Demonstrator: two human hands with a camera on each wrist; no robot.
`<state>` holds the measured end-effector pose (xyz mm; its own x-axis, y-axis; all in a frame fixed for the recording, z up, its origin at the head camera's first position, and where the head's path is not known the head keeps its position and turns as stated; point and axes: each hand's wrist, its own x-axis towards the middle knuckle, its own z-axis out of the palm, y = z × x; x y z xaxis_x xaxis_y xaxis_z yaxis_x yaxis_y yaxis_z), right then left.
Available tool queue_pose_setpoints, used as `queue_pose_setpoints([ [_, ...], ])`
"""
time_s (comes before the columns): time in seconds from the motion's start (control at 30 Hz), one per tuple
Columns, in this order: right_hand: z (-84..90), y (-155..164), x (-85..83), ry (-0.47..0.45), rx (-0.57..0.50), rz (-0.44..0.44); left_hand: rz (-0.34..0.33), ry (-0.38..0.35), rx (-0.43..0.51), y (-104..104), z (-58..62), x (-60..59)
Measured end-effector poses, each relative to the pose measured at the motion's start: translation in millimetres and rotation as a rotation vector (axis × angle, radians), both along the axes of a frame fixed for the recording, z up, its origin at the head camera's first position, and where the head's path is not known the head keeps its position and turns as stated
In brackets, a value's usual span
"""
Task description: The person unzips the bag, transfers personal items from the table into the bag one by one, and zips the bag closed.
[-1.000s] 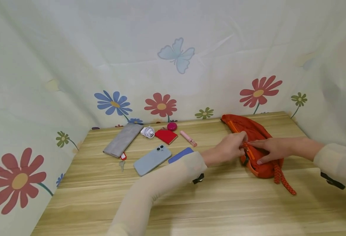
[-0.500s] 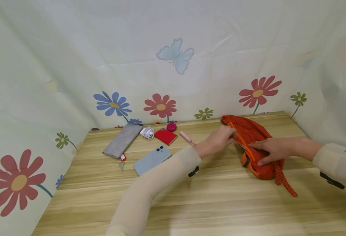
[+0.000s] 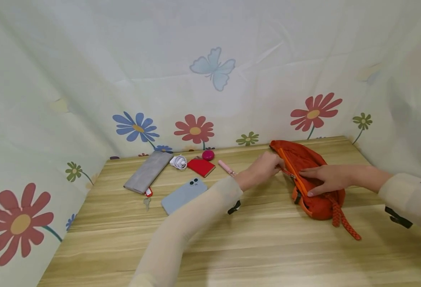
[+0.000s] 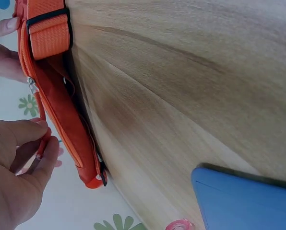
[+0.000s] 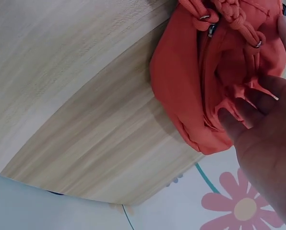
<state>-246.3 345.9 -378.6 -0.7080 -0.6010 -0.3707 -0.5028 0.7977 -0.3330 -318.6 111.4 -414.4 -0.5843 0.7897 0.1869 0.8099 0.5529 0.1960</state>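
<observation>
An orange-red waist bag [image 3: 301,159] lies on the right of the wooden table, its long orange zip facing left. My left hand [image 3: 264,167] pinches the orange cord pull [image 4: 41,103] of the zip between thumb and fingers, drawing it taut away from the metal slider [image 4: 31,82]. My right hand [image 3: 330,179] rests on the bag's upper side with fingers spread. In the right wrist view its fingertips press into the red fabric [image 5: 181,91], near knotted cords [image 5: 229,12]. An orange webbing strap [image 4: 49,36] with a black buckle shows in the left wrist view.
To the left lie a grey pouch [image 3: 149,171], a white coiled cable [image 3: 179,162], a red booklet [image 3: 201,167], a round magenta case [image 3: 208,155], a pink tube [image 3: 226,167], a light-blue phone [image 3: 181,196] and a key [image 3: 147,203]. A flat blue item [image 4: 248,199] is hidden behind my left sleeve in the head view.
My left hand has moved left and away from the middle of the bag, bringing the zip slider and pull into sight. My right hand has stayed on the bag.
</observation>
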Motion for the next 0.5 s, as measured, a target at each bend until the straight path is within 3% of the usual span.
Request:
queue_pose_setpoints([
  [0.27, -9.1, 0.5, -0.2, 0.038, -0.026, 0.006, -0.005, 0.018, -0.021, 1.0, -3.8, -1.8],
  [0.5, -18.0, 2.0, 1.2, 0.057, -0.051, 0.015, -0.033, 0.009, 0.033, -1.2, -3.5, -6.1],
])
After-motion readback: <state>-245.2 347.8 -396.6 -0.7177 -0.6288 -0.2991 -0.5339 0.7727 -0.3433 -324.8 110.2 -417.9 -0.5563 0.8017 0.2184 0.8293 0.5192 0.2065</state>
